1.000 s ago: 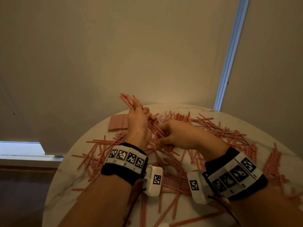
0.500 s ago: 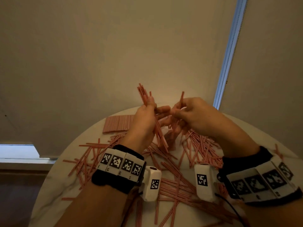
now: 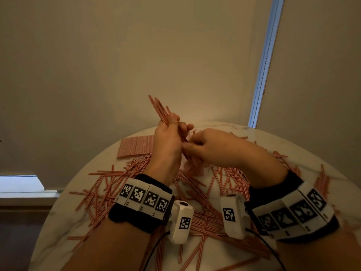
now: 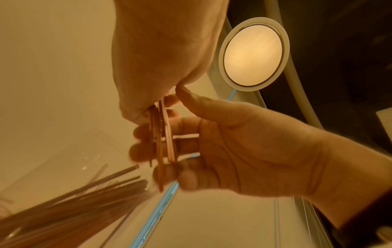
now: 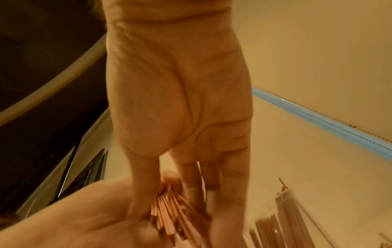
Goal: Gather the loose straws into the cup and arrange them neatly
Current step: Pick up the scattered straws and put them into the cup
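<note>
My left hand (image 3: 174, 129) grips a small bundle of red-and-white striped straws (image 3: 159, 110) that slants up and to the left above the table. In the left wrist view its fingers (image 4: 144, 151) curl round the bundle (image 4: 162, 147). My right hand (image 3: 190, 146) meets it from the right and pinches the bundle's lower ends (image 5: 167, 214) between thumb and fingers. A clear cup (image 5: 284, 216) with several straws standing in it shows past my right hand. It also appears low on the left as the cup (image 4: 63, 167). In the head view my hands hide it.
Loose straws (image 3: 109, 192) are strewn over most of the round white table (image 3: 58, 222), many under my wrists. A flat, tidy row of straws (image 3: 134, 146) lies at the far left. A wall and blind rise just behind the table's far edge.
My right hand lifted straws from the table up to the left hand's bundle, then dropped to the bundle's lower ends. The left hand kept hold of its bundle, tilting it more leftward.
</note>
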The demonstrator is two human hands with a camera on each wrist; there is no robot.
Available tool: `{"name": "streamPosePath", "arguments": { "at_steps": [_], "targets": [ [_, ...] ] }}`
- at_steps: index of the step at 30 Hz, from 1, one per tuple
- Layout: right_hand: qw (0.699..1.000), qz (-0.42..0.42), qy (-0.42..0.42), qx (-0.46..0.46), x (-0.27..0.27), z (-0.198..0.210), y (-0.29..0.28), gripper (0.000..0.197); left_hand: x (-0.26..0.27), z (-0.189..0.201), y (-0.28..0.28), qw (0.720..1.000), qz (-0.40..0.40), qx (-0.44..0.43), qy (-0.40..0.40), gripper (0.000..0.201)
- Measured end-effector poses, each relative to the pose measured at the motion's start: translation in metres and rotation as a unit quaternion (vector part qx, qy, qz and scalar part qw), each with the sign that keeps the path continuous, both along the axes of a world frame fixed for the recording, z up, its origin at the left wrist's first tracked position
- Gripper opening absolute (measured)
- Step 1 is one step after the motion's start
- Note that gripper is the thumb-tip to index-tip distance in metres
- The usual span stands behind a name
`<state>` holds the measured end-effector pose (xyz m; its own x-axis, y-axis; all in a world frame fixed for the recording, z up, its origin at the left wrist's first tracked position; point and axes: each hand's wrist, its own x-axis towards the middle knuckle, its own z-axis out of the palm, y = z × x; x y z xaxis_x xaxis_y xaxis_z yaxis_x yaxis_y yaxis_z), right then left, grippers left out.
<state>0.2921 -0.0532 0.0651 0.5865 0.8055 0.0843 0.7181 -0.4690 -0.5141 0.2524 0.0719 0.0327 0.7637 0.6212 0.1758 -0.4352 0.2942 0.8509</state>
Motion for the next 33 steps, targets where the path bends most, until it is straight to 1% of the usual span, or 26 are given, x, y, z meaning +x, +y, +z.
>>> {"name": "streamPosePath", "arguments": {
  "at_steps": [2,3,4,5,7,8,10,11,12,13,14,15,17,18,19,20,21,22,24,27,29,30,31,33],
  "targets": [
    [0.995,0.029,0.059,-0.070,0.001,0.000,-0.004,0.033,0.001,0.004,0.001,0.997,-0.012,-0.047,-0.054,0.023],
    [0.991,0.039,0.093,-0.083,0.001,0.000,-0.006,0.029,0.001,0.006,0.001,0.996,-0.023,-0.055,-0.072,0.023],
    [0.990,0.041,0.108,-0.078,0.002,0.000,-0.006,0.023,0.000,0.007,0.000,0.994,-0.040,-0.056,-0.082,0.022],
    [0.993,0.031,0.102,-0.056,0.002,0.001,-0.006,0.017,0.000,0.007,-0.002,0.993,-0.059,-0.052,-0.085,0.022],
    [0.996,0.000,0.092,0.008,0.003,0.002,-0.004,0.012,0.000,0.006,-0.006,0.991,-0.102,-0.041,-0.078,0.023],
    [0.993,-0.005,0.111,0.029,0.003,0.003,-0.004,0.011,0.000,0.006,-0.007,0.990,-0.115,-0.033,-0.075,0.025],
    [0.984,0.010,0.175,0.040,0.002,0.004,-0.006,0.017,-0.002,0.009,-0.003,0.991,-0.113,-0.008,-0.064,0.029],
    [0.976,0.016,0.213,0.037,0.002,0.005,-0.009,0.021,-0.003,0.010,0.001,0.993,-0.108,0.017,-0.047,0.032],
    [0.973,0.010,0.227,0.037,0.002,0.008,-0.013,0.021,-0.005,0.011,0.006,0.993,-0.107,0.053,-0.019,0.035],
    [0.974,-0.011,0.219,0.055,0.003,0.011,-0.015,0.021,-0.007,0.011,0.011,0.988,-0.116,0.101,0.021,0.037],
    [0.974,-0.044,0.200,0.100,0.006,0.015,-0.018,0.023,-0.009,0.009,0.014,0.976,-0.141,0.151,0.065,0.037],
    [0.965,-0.084,0.183,0.167,0.009,0.019,-0.019,0.027,-0.012,0.007,0.016,0.957,-0.176,0.203,0.106,0.039],
    [0.929,-0.142,0.144,0.309,0.013,0.024,-0.023,0.035,-0.015,0.001,0.014,0.912,-0.239,0.293,0.158,0.037],
    [0.920,-0.154,0.114,0.342,0.014,0.025,-0.024,0.039,-0.015,-0.001,0.010,0.892,-0.250,0.337,0.171,0.035],
    [0.925,-0.152,0.087,0.336,0.014,0.025,-0.023,0.042,-0.014,-0.002,0.007,0.873,-0.246,0.383,0.177,0.042],
    [0.941,-0.133,0.077,0.302,0.012,0.023,-0.022,0.043,-0.013,-0.004,0.004,0.861,-0.234,0.414,0.182,0.051],
    [0.959,-0.107,0.081,0.251,0.010,0.020,-0.019,0.044,-0.013,-0.003,0.001,0.853,-0.221,0.436,0.181,0.051],
    [0.973,-0.086,0.083,0.196,0.009,0.017,-0.015,0.045,-0.013,-0.002,0.000,0.848,-0.210,0.452,0.181,0.045],
    [0.989,-0.075,0.039,0.123,0.010,0.013,-0.011,0.043,-0.014,0.001,0.001,0.833,-0.187,0.487,0.183,0.035],
    [0.987,-0.095,-0.052,0.115,0.015,0.009,-0.010,0.023,-0.016,0.003,0.004,0.801,-0.163,0.547,0.178,0.028],
    [0.985,-0.103,-0.103,0.092,0.017,0.005,-0.009,0.012,-0.015,0.002,0.003,0.773,-0.151,0.587,0.185,0.018],
    [0.985,-0.103,-0.118,0.067,0.017,0.002,-0.007,0.011,-0.014,0.002,0.003,0.767,-0.139,0.596,0.194,0.013],
    [0.985,-0.100,-0.133,0.039,0.016,-0.002,-0.005,0.015,-0.013,0.001,0.003,0.767,-0.122,0.595,0.206,0.013],
    [0.982,-0.092,-0.167,-0.008,0.014,-0.008,0.000,0.030,-0.013,0.001,0.007,0.779,-0.106,0.569,0.241,0.032]
  ]
}}
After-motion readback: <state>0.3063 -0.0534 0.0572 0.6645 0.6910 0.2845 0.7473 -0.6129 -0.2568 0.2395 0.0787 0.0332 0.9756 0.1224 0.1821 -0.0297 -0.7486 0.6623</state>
